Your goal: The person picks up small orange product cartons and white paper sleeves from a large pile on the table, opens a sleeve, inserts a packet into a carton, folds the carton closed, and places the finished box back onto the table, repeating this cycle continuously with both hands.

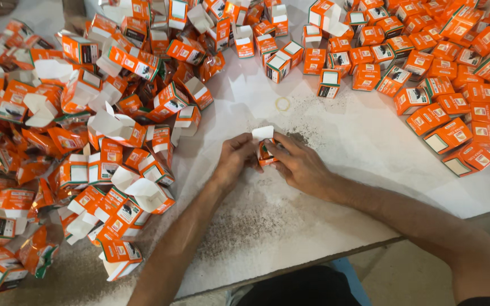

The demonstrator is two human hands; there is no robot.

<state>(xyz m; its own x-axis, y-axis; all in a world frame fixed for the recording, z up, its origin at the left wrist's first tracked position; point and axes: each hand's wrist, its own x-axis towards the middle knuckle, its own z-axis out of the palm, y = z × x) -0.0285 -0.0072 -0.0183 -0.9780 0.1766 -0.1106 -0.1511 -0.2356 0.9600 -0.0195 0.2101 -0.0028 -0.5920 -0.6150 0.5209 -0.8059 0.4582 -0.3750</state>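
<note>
Hands on carton amid boxes

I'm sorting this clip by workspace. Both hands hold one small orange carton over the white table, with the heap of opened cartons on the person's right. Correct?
Not quite: the head view shows the heap of opened cartons on the person's left. Both the left hand and right hand do hold one small orange carton over the white table.
</note>
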